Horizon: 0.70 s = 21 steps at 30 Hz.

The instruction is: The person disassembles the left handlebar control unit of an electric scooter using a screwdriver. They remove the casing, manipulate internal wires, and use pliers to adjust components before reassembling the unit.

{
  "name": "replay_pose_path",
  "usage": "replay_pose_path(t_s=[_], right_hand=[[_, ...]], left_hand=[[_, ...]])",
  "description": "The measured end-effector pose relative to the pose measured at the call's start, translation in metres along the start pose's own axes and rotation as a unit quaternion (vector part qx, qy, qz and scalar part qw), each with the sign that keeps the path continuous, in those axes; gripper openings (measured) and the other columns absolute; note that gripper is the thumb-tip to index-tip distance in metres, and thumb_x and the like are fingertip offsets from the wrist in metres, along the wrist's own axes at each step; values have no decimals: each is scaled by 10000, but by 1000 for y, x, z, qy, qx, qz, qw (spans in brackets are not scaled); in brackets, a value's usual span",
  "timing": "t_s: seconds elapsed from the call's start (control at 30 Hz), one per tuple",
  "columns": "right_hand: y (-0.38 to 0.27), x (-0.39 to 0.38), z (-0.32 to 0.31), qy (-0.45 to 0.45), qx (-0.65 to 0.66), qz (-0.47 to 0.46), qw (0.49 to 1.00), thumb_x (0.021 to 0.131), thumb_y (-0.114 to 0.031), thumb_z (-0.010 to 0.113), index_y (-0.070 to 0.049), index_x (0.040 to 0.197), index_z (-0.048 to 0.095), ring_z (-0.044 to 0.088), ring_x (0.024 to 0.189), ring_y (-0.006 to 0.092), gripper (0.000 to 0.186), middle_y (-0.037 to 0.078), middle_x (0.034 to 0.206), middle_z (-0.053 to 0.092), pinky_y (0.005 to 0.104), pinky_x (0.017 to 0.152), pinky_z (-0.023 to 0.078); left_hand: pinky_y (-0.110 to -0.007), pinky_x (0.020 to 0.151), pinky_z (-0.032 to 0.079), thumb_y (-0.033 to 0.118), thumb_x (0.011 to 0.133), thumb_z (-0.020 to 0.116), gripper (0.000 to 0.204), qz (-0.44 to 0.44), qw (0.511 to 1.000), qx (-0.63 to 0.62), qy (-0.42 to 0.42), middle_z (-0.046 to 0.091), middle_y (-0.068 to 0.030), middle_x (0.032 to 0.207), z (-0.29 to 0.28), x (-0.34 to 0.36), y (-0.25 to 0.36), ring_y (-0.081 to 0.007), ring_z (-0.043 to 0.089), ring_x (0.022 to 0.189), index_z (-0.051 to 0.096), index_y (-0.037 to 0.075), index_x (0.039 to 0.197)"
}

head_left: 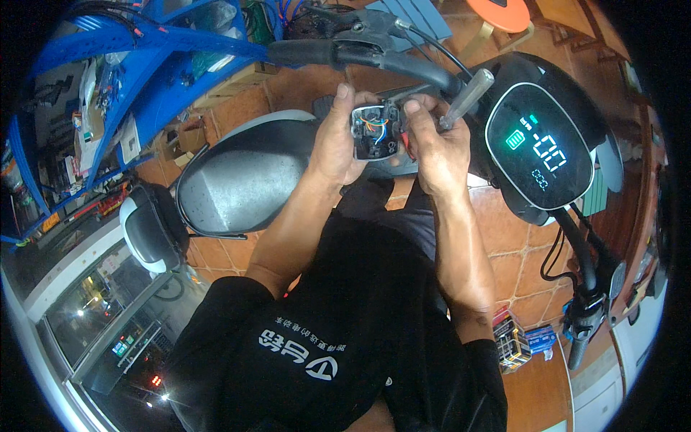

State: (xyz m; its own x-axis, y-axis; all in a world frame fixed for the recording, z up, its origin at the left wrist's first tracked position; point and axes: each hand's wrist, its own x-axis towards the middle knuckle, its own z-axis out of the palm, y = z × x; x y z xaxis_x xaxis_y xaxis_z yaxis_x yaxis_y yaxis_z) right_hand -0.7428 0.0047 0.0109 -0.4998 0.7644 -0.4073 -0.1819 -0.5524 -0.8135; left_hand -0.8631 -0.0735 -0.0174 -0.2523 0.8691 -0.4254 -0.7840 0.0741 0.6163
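My left hand is closed around an opened handlebar switch housing, thumb up along its left side. Inside the dark shell, thin orange, green, blue and white wires lie exposed. My right hand is at the housing's right edge, its thumb and fingers bent together. A screwdriver with a greyish, see-through handle sticks out of that hand, slanting up and to the right. Something small and red shows between the right hand and the housing; what it is stays unclear.
An electric scooter stands across in front of me: black seat, near-side handlebar grip, far handlebar and lit display. Blue shelving with parts is at the left. Small boxes sit at the lower right; an orange-topped stool stands beyond.
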Motion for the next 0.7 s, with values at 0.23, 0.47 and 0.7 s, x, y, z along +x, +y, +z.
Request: replay_pose_path(t_s=[0.23,0.47,0.7], right_hand=[[1,-1,-2,-32,-50,-20,998,891,-78,653,23,914,617,529,501,89,109,29,718,582,228,417,449],[1,1,-3,-5,-245,-78,966,738,-112,750,-7,877,642,580,587,131,205,49,726,594,289,520,487],[4,2,5,43,-362,-216,906,678,-90,712,3,833,641,622,657,268,194,137,745,621,362,620,501]], left_hand=[[-377,528,586,606,955,357,620,-6,1000,11,10,660,-164,894,2,-1,2,-266,696,734,545,23,1051],[-305,737,561,563,975,371,600,79,979,182,35,648,-134,936,16,-9,5,-204,664,868,523,-1,1114],[-269,791,400,448,999,441,429,221,907,357,27,519,-44,939,16,-10,3,-92,453,866,505,27,1046]])
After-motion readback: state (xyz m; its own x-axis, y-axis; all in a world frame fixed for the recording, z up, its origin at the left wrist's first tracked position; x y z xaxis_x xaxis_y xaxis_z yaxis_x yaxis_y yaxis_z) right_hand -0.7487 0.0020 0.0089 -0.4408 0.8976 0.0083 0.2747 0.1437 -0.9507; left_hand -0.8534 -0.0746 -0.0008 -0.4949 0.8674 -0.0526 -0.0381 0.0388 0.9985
